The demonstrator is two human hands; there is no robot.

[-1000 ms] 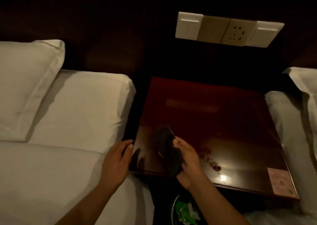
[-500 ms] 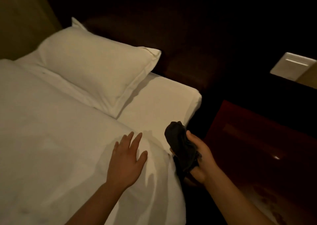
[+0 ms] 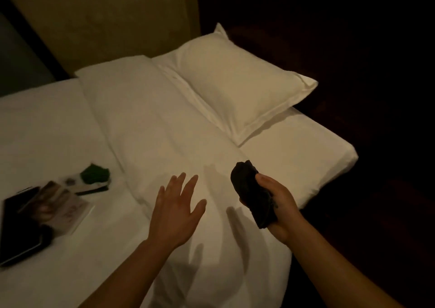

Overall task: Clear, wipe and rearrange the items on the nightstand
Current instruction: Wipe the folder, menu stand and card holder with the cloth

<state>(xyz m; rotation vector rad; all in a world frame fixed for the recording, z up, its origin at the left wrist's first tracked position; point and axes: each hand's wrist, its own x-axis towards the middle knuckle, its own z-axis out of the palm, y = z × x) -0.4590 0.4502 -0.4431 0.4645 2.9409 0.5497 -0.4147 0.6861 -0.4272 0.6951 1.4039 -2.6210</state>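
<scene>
My right hand (image 3: pixel 275 204) grips a crumpled dark cloth (image 3: pixel 250 190) above the right side of the white bed (image 3: pixel 164 131). My left hand (image 3: pixel 177 206) hovers open over the duvet, fingers spread, holding nothing. At the left of the bed lie several items: a dark tablet (image 3: pixel 20 227), a booklet or magazine (image 3: pixel 61 210), a green crumpled thing (image 3: pixel 95 172) and a flat dark-edged item (image 3: pixel 91 187) beneath it. The nightstand is out of view, off in the dark at the right.
A white pillow (image 3: pixel 240 84) lies at the head of the bed against a dark headboard (image 3: pixel 306 37). The bed's right edge (image 3: pixel 329 178) drops into a dark gap. A beige wall (image 3: pixel 106 20) stands behind the bed.
The view has swung left from the nightstand to the bed. My right hand carried the cloth off the nightstand top; my left hand left the nightstand's edge and now hovers over the duvet.
</scene>
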